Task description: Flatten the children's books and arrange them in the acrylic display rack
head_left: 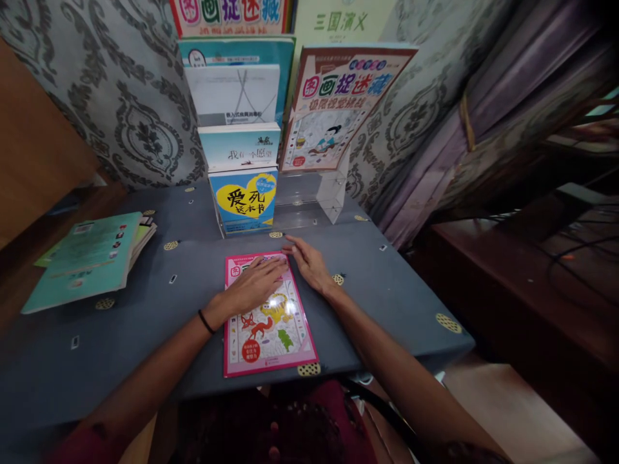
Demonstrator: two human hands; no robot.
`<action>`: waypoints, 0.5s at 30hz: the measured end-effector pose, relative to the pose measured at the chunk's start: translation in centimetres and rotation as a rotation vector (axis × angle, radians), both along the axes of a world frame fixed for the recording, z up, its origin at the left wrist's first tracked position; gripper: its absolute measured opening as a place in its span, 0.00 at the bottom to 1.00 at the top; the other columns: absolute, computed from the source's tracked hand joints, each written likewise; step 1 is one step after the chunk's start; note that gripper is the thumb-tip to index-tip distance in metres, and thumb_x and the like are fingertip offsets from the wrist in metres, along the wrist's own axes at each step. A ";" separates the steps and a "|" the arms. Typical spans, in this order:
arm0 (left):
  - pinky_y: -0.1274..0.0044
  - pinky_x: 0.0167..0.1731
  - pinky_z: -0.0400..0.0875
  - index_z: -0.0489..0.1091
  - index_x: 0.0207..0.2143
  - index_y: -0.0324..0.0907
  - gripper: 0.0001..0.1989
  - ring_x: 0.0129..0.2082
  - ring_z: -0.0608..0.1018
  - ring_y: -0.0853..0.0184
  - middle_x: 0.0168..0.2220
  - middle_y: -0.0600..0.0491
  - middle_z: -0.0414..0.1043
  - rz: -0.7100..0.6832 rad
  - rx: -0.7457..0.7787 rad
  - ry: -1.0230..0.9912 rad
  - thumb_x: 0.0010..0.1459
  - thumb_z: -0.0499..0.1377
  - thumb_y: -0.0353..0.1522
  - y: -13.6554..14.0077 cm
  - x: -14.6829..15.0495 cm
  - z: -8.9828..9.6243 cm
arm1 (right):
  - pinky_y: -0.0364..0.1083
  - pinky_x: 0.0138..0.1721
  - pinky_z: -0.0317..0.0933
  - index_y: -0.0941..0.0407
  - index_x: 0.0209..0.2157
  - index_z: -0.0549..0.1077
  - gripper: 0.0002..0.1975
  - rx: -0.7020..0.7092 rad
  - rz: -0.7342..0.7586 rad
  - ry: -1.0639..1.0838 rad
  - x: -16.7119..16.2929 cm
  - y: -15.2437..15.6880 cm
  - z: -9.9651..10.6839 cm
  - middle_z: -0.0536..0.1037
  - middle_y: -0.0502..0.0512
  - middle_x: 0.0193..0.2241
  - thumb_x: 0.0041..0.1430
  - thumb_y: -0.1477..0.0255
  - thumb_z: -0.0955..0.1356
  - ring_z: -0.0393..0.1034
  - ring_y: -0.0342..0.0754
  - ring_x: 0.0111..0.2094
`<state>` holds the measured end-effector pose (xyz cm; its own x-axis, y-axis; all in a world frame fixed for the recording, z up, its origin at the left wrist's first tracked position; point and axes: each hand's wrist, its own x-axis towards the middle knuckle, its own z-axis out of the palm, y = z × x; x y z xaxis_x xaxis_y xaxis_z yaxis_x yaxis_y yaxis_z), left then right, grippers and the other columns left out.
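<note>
A pink-bordered picture book (271, 332) lies closed on the table in front of me, its cover showing a red fox and a yellow tiger. My left hand (254, 283) rests flat across the upper part of that cover, fingers stretched to the right. A dark band circles my left wrist. Beside the book's upper right corner is my right hand (309, 264), fingers extended, its fingertips close to the edge. Whether they touch the book I cannot tell. Part of the cover's title is hidden under my left hand.
Behind the book stands a clear acrylic rack (333, 190) with several books, including a blue-and-yellow book (246, 200) and a brown-bordered picture book (333, 109). A stack of books with a teal cover (87, 258) lies at the left. A patterned cloth covers the table (188, 309).
</note>
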<state>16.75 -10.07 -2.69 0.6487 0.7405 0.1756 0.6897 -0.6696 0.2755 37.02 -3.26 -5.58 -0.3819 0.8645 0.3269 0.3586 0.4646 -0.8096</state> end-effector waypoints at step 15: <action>0.52 0.68 0.48 0.64 0.64 0.47 0.22 0.71 0.56 0.59 0.67 0.48 0.64 -0.052 -0.022 0.070 0.73 0.47 0.41 -0.9 0.1 0.8 | 0.53 0.52 0.71 0.52 0.53 0.75 0.17 0.061 -0.043 -0.107 -0.1 -0.4 0.5 0.83 0.56 0.48 0.69 0.70 0.61 0.78 0.52 0.49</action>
<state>16.85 -11.00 -1.93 0.6964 0.7089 0.1120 0.6726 -0.6991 0.2428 36.88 -3.62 -5.04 -0.3801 0.8607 0.3389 0.4624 0.4941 -0.7362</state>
